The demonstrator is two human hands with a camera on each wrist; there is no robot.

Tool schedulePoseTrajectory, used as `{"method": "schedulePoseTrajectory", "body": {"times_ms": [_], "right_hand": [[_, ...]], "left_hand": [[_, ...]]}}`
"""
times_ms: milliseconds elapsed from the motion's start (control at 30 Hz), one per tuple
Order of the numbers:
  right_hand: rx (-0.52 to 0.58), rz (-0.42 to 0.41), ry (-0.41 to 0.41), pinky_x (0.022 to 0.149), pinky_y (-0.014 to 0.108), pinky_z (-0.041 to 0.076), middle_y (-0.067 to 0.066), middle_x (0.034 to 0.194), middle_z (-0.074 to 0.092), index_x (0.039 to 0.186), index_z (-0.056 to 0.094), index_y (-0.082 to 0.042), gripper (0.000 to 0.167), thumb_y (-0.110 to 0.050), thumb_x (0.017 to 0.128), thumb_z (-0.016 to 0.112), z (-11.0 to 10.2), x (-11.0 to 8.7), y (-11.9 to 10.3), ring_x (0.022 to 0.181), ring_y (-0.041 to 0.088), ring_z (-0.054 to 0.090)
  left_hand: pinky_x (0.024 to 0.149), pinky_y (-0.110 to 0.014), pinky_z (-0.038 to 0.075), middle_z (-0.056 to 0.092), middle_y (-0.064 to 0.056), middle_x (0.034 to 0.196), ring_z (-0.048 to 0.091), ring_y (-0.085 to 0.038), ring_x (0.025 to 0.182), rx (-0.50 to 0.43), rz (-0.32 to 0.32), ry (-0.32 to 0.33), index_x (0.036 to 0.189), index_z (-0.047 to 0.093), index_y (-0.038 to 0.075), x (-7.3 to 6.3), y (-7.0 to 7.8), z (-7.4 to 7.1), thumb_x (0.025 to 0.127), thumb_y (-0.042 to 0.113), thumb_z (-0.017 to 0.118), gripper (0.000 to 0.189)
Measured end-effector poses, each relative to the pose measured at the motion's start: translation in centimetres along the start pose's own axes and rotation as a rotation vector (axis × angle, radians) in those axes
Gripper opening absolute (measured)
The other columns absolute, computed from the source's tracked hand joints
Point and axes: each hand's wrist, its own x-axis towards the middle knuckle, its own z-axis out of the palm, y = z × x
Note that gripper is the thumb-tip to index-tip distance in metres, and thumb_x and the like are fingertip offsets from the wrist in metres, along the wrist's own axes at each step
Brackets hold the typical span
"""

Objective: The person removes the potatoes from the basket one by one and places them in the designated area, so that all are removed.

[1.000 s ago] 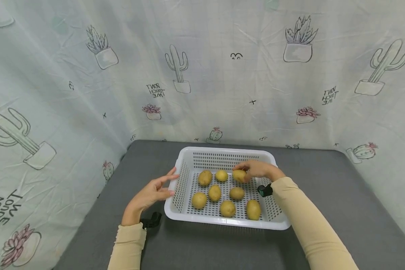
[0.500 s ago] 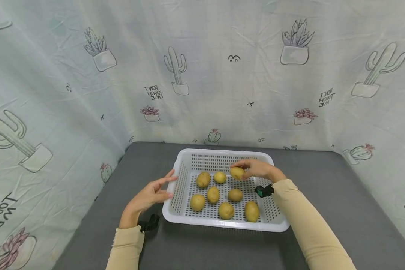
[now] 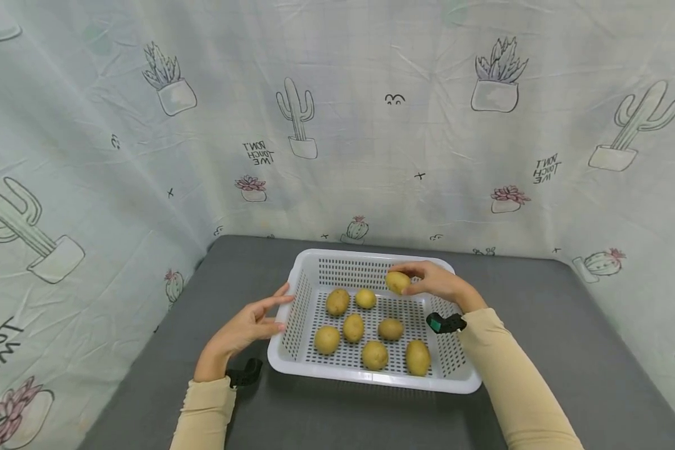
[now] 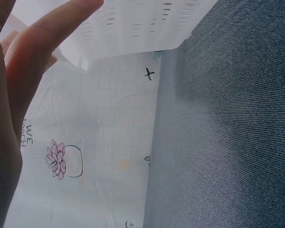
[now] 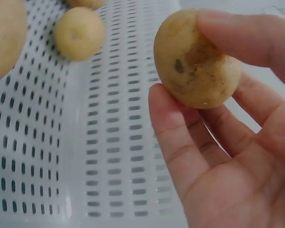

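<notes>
My right hand (image 3: 435, 281) pinches a potato (image 5: 194, 59) between thumb and fingers, raised over the back right of a white perforated plastic basket (image 3: 371, 380). Dark blemishes mark this potato's skin in the right wrist view. Inside the basket lie several more yellow potatoes, among them a small round one (image 3: 365, 298) at the back and a long one (image 3: 418, 357) near the front right. At the basket's left side, my left hand (image 3: 246, 328) has its fingers spread, fingertips right at the rim. In the left wrist view its thumb (image 4: 52, 28) reaches toward the basket wall.
The basket stands on a grey cloth-covered table (image 3: 326, 419). Behind and beside the table hangs a pale curtain (image 3: 349, 125) printed with cacti and potted plants. Black straps with small devices (image 3: 447, 323) sit at both wrists.
My right hand has lifted the potato up from the basket floor, near the back wall. My left hand stays at the left rim. The head view has shifted slightly.
</notes>
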Motion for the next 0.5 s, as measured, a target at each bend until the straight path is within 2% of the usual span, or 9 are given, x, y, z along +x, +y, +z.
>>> {"method": "schedulePoseTrajectory", "body": {"times_ms": [267, 500], "right_hand": [[0.093, -0.047, 0.067, 0.085, 0.032, 0.046, 0.016, 0.128, 0.054, 0.137, 0.049, -0.006, 0.055, -0.017, 0.086, 0.068, -0.1, -1.4, -0.4, 0.107, 0.020, 0.053], [0.109, -0.093, 0.123, 0.086, 0.025, 0.047, 0.016, 0.133, 0.050, 0.139, 0.046, -0.006, 0.055, -0.014, 0.089, 0.066, -0.7, -2.8, -0.6, 0.111, 0.014, 0.050]], "left_hand": [[0.087, -0.033, 0.052, -0.006, -0.001, 0.161, 0.053, -0.043, 0.117, -0.020, -0.003, -0.020, 0.148, 0.028, 0.000, -0.4, -0.4, -0.1, 0.093, 0.004, 0.058, 0.063], [0.086, -0.033, 0.052, -0.006, -0.003, 0.161, 0.056, -0.041, 0.115, -0.014, 0.018, -0.021, 0.147, 0.028, -0.001, -0.1, -0.3, -0.2, 0.092, 0.003, 0.059, 0.063]]}}
